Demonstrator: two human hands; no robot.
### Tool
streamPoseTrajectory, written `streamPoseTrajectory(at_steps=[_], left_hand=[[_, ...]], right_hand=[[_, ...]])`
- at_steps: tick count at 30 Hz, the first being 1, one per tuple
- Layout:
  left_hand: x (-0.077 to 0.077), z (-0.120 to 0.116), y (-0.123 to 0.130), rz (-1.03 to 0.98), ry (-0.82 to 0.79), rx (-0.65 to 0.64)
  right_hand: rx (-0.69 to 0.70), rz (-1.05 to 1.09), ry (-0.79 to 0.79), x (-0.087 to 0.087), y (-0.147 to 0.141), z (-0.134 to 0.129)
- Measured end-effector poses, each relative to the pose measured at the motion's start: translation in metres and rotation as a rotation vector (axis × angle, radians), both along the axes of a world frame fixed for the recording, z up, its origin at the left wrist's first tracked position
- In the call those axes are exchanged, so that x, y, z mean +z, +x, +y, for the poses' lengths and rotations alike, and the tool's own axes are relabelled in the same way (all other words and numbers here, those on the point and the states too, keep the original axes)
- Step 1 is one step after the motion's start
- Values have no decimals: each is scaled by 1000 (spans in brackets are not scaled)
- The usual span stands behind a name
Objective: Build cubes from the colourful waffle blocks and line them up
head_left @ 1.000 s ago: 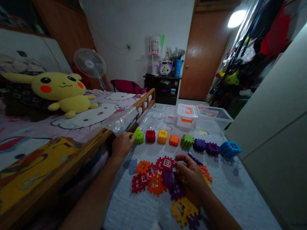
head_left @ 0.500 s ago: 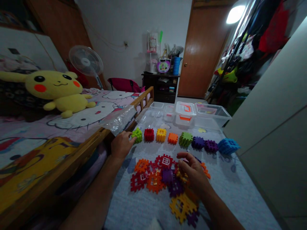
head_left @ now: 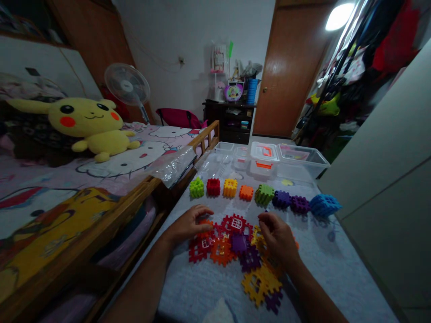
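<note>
Interlocking plastic building tiles lie in a loose pile on the light-blue cloth. My left hand (head_left: 191, 223) is over the pile's left end, thumb and fingers apart, close to an orange tile (head_left: 206, 228). Beside it are red tiles (head_left: 198, 251), another orange tile (head_left: 222, 251) and purple tiles (head_left: 251, 259). My right hand (head_left: 279, 235) is at the pile's right side, fingers curled in near the thumb; whatever is in them is hidden. Yellow tiles (head_left: 258, 283) lie below it. Behind the pile runs a row of sorted stacks, from lime green (head_left: 196, 187) to blue (head_left: 325, 205).
Clear plastic boxes (head_left: 303, 157), one with a lid and orange clips (head_left: 265, 154), stand behind the stacks. A wooden bed rail (head_left: 134, 197) borders the left side, with a plastic bag (head_left: 177, 166) over it. A pale cabinet (head_left: 387, 157) rises on the right.
My left hand has let go of the lime-green stack and come back right and nearer, over the pile. My right hand stays by the pile, its fingers drawn in more. The view has shifted slightly.
</note>
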State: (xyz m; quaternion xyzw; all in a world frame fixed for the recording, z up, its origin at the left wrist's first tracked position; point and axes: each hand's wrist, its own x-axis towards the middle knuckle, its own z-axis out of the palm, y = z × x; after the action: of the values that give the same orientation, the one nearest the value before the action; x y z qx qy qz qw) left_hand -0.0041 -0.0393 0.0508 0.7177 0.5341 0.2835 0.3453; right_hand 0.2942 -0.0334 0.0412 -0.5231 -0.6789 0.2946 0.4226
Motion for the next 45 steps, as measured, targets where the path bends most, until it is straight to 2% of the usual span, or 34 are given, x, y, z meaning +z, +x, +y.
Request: streamPoseTrajectory(at_steps=[4,9,12,15,20,26,28,31,33,35,37,42,45], left_hand=[[-1,-2,-16,5,-138,-80],[-4,-1,-16,63,-116,-125],[-9,0,-13,35,-98,-85],[-14,1,-9,-52,-100,-17],[-15,4,-3,-167,-89,43],[-12,2,2,-150,-33,102],[-12,2,2,-176,-40,135],[-13,1,3,-216,-41,163],[-14,1,4,-218,-26,166],[-14,1,5,-201,-3,159],[-15,1,6,-169,26,146],[-14,1,7,-105,104,135],[-14,0,7,-95,160,136]], right_hand=[[46,-120,60,2,-1,0],[254,-276,195,17,-12,-10],[425,-402,209,26,-30,-25],[516,-513,179,26,-49,-40],[502,-632,167,18,-67,-48],[449,-502,196,15,-58,-42],[383,-412,184,9,-49,-34],[214,-284,123,-2,-33,-18],[107,-242,93,-7,-25,-9],[60,-235,94,-8,-20,-2],[105,-259,109,-5,-18,0],[394,-315,108,9,-19,-7],[409,-331,92,12,-16,-9]])
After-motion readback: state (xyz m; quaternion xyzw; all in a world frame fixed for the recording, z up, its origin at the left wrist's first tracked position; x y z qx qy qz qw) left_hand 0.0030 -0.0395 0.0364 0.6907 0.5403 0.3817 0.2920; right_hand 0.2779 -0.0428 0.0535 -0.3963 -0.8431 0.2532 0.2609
